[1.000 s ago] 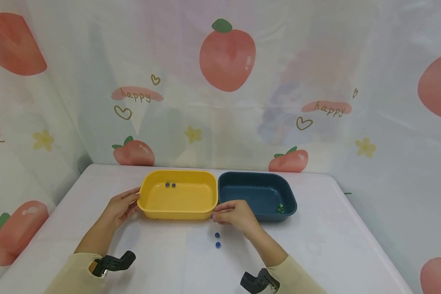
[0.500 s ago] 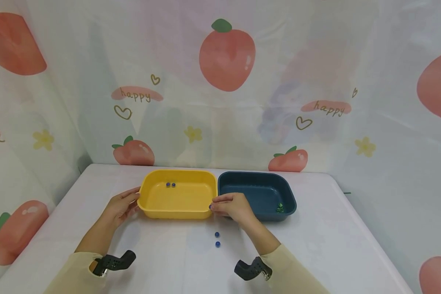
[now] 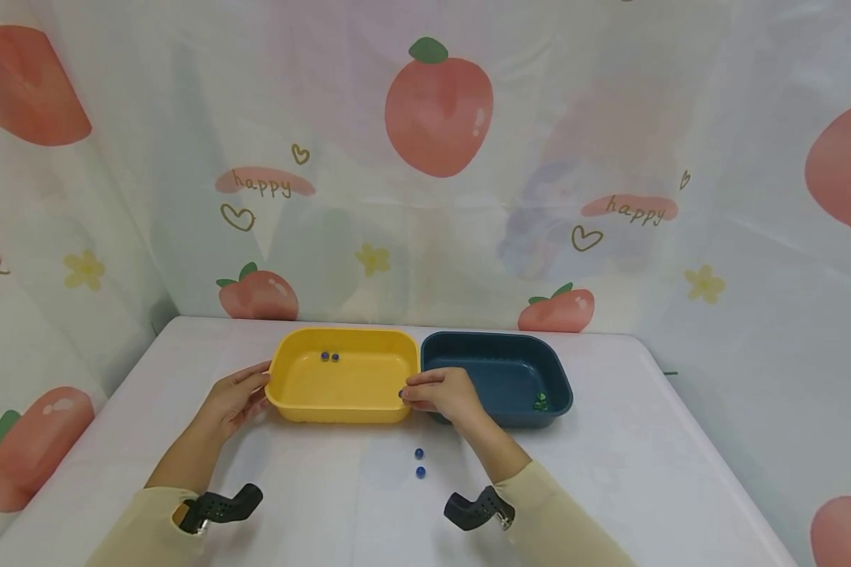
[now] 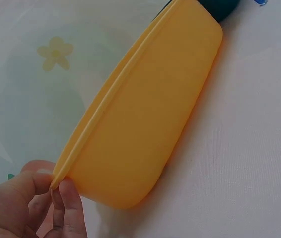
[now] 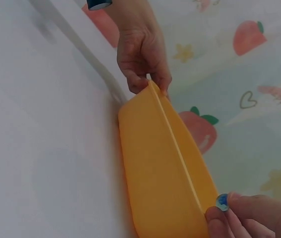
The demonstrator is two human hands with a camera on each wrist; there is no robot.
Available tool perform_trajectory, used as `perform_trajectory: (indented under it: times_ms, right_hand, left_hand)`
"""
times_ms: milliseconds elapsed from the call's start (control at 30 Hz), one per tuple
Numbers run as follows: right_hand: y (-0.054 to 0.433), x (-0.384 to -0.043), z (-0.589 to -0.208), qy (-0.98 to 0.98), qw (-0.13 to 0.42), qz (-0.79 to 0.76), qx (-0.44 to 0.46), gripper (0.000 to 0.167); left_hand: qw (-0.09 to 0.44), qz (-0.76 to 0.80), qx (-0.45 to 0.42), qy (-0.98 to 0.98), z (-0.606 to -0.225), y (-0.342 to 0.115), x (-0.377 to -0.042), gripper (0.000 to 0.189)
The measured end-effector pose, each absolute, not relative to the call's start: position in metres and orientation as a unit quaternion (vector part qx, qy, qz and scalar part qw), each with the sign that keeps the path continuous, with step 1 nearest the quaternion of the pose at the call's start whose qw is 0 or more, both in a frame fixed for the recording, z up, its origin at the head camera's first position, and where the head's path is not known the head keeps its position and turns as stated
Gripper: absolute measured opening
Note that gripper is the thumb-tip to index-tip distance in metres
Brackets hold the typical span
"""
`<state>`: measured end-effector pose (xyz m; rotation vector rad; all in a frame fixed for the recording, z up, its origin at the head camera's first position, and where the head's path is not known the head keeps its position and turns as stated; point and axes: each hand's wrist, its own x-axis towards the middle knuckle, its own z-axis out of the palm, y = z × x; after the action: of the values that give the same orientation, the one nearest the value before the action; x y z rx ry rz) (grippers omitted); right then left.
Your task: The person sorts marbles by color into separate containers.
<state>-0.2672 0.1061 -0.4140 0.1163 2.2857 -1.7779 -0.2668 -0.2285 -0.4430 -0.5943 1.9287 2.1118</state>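
Observation:
My left hand [image 3: 232, 398] pinches the left rim of the yellow basin [image 3: 343, 414] between thumb and fingers, as the left wrist view shows up close. At the basin's front right corner, my right hand [image 3: 445, 392] holds a blue glass marble [image 5: 222, 202] at the fingertips, right over the rim. Inside the basin, towards the back left, lie two blue marbles [image 3: 329, 357]. Two more, a farther blue marble [image 3: 419, 453] and a nearer blue marble [image 3: 421, 472], sit on the table in front of the basins.
A dark blue basin [image 3: 532, 421] stands against the yellow one on its right, partly behind my right hand. Small green marbles [image 3: 540, 402] lie in its front right corner. The white table [image 3: 312, 496] ends at a printed cloth backdrop [image 3: 440, 236].
My right hand has moved up and left with its marble, from the front of the basins to above the yellow rim. The left hand keeps its place.

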Motion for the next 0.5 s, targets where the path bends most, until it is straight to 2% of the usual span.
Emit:
perform_trajectory:
  times_ms: [500]
  right_hand:
    - [0.1060, -0.2620, -0.4161, 0.783, 0.118, -0.610, 0.033, 0.025]
  left_hand:
    - [0.105, 0.717, -0.201, 0.659, -0.4434, -0.2276, -0.2651, 0.057]
